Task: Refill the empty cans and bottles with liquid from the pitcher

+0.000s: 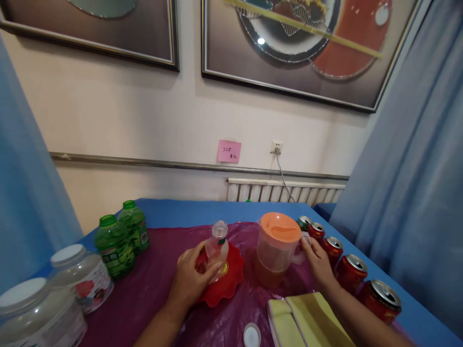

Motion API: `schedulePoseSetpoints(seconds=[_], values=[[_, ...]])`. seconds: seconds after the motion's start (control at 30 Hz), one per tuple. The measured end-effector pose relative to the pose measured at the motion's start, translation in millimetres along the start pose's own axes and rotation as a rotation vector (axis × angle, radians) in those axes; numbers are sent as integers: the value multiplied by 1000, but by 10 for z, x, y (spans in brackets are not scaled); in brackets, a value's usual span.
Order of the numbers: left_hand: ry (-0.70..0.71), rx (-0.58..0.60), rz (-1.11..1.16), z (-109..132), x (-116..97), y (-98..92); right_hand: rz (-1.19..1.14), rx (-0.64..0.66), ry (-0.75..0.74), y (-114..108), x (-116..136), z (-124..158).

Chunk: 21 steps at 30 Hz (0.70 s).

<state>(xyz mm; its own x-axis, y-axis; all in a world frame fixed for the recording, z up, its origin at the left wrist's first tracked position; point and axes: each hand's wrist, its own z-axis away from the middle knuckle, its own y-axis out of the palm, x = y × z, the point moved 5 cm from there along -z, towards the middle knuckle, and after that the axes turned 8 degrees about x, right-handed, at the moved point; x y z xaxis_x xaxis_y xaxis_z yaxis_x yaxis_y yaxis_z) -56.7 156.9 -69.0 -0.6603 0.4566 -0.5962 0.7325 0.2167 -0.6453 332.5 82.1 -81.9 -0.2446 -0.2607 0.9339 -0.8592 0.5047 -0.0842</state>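
Observation:
My left hand (190,279) is wrapped round a small clear bottle (217,243) that stands tilted over a red scalloped plate (227,284). The bottle's mouth is uncapped. My right hand (318,262) grips the handle of a clear pitcher (277,250) with an orange lid. The pitcher stands upright just right of the plate and holds some amber liquid at the bottom. A white cap (251,335) lies on the dark red plastic sheet (152,279) near the front edge.
Two green bottles (121,241) stand at the left, with two white-lidded clear jars (77,274) in front of them. Several red cans (350,270) line the right side of the blue table. Yellow cloths (307,320) lie by my right forearm. Blue curtains hang on both sides.

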Motion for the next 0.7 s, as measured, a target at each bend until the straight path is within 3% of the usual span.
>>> schedulePoseSetpoints(seconds=[0.07, 0.17, 0.33, 0.7], values=[[23, 5, -5, 39, -13, 12, -37, 54, 35, 103, -52, -45], [38, 25, -4, 70, -19, 59, -113, 22, 51, 200, -72, -65], [-10, 51, 6, 75, 20, 107, -161, 11, 80, 351, 81, -200], [-67, 28, 76, 107, 8, 77, 69, 144, -34, 478, 984, -871]])
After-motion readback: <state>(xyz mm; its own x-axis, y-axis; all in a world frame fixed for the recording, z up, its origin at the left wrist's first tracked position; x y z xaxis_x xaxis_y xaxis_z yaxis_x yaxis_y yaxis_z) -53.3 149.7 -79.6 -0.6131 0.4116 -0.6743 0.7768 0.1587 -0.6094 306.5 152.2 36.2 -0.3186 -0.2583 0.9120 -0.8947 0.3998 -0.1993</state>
